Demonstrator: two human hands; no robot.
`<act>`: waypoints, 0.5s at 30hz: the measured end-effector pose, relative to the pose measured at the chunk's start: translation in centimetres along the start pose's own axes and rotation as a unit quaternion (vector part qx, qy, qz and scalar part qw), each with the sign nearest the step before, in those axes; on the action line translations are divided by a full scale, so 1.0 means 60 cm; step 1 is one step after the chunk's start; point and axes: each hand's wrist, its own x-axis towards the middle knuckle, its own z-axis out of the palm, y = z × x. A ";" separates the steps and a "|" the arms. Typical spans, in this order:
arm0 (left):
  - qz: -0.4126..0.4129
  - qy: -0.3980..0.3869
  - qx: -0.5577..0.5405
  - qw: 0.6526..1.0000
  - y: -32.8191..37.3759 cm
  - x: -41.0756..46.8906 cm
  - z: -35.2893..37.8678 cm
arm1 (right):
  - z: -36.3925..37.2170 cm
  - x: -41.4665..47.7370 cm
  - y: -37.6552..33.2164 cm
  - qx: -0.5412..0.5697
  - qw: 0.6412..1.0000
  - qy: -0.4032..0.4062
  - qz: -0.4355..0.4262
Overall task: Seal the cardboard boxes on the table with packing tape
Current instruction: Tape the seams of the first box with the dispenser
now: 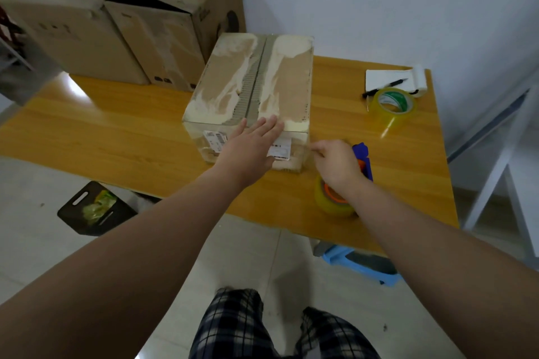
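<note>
My right hand is curled round the blue plastic tape dispenser with its yellowish roll, low at the near right corner of the small scuffed cardboard box. My left hand lies flat, fingers straight, pressing the box's near top edge. The box stands mid-way along the orange wooden table. Its centre seam looks bare, so I judge sealing is only starting (thin clear tape would be hard to spot). Two large brown cardboard boxes behind gape open, both left to do.

head view, looking down, near table
</note>
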 end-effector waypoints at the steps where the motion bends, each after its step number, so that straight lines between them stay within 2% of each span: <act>1: 0.001 0.001 -0.002 1.000 -0.002 0.001 0.000 | -0.008 0.011 -0.002 -0.040 0.999 0.002 -0.014; 5: 0.012 -0.007 -0.015 1.000 -0.008 0.003 -0.004 | -0.022 0.045 -0.021 -0.171 0.984 -0.038 -0.022; 7: 0.012 -0.013 -0.016 1.000 -0.008 0.004 -0.006 | -0.022 0.054 -0.030 -0.195 0.980 -0.044 -0.014; 11: 0.010 -0.034 -0.008 0.999 -0.008 0.007 -0.012 | -0.025 0.060 -0.039 -0.160 0.985 -0.058 0.005; 15: 0.017 -0.050 0.003 0.999 -0.009 0.008 -0.020 | -0.033 0.052 -0.034 -0.095 0.995 -0.019 0.009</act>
